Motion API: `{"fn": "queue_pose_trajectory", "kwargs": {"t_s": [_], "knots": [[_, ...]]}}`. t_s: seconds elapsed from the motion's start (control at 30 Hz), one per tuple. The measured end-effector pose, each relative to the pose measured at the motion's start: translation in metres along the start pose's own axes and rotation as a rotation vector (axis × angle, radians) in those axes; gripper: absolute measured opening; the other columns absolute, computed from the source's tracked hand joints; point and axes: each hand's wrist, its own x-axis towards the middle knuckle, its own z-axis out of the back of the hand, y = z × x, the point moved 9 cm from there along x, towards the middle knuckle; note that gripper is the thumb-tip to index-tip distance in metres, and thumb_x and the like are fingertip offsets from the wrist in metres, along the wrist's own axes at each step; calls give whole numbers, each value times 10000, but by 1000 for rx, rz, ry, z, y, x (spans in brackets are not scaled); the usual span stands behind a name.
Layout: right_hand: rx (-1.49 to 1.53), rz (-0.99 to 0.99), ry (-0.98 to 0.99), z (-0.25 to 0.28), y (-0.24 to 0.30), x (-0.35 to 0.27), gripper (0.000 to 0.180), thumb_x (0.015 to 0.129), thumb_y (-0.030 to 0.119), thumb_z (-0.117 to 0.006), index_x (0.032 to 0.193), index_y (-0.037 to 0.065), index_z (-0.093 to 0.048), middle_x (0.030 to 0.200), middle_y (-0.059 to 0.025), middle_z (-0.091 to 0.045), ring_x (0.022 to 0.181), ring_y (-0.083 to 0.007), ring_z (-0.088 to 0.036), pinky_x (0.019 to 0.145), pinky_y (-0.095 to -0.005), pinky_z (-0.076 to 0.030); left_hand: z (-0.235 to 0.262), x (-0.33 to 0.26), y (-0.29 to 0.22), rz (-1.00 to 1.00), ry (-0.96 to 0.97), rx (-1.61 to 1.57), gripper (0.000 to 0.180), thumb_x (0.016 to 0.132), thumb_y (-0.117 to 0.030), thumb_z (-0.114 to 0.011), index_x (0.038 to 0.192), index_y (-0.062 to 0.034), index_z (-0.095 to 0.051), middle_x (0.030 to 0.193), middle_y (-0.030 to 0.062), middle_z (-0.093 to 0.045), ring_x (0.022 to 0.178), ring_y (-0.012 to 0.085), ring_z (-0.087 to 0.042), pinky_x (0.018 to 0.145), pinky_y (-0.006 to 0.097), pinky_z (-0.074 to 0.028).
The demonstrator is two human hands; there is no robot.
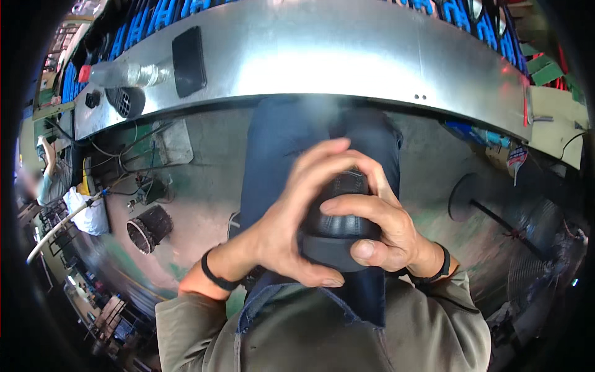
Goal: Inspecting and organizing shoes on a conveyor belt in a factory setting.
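Note:
Over my lap, both hands are closed around a black leather shoe (341, 227) with stitched seams and a thick dark sole. My left hand (282, 232) curls round its left side, the thumb lying under the sole edge and the fingers arching over the top. From the right, my right hand (393, 229) grips it with bent fingers across the leather and the thumb against the sole. Much of the shoe is hidden behind my fingers. Blue trousers (273, 142) on my legs show beneath it.
A shiny metal bench (297, 37) runs ahead of my knees. On its left part lie a black phone-like slab (189, 61), a clear bottle (124, 73) with a red cap and a dark slotted object (124, 101). A dark bucket (149, 229) lies on the floor at left; a fan (533, 279) stands right.

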Motion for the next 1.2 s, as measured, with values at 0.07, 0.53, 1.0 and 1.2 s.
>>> {"fn": "queue_pose_trajectory", "kwargs": {"t_s": [0.07,0.53,1.0,1.2], "knots": [[-57,110,-79,-9,3,-14,398,900,306,-617,1178,28,-679,1428,-286,-355,1358,-412,-370,1146,-519,-299,-22,-2,1,1,165,-21,983,661,-448,-815,1436,17,-429,1482,248,-379,1439,404,-278,1176,524,-245],[20,191,-426,-7,12,-68,722,1045,574,-258,1225,-20,-627,1374,-253,-507,1302,-341,-470,1132,-426,-315,-52,-91,54,63,72,99,1265,690,-516,-879,1579,15,-153,1618,244,-195,1523,357,-195,1231,444,-203],[193,-24,-252,-6,-13,23,842,808,187,-793,1516,16,-371,1494,-158,-482,1376,-253,-473,1157,-383,-358,-9,-61,7,338,-252,-553,984,843,-452,-737,1570,-38,-219,1489,160,-422,1349,282,-471,1117,405,-408],[-71,-204,-565,-44,-36,-45,742,953,326,-677,1517,-6,-327,1388,-303,-539,1307,-345,-552,1075,-418,-441,-7,-102,40,435,-304,-281,741,908,-339,-661,1498,-39,-327,1395,141,-486,1267,257,-522,1035,364,-463]]}}
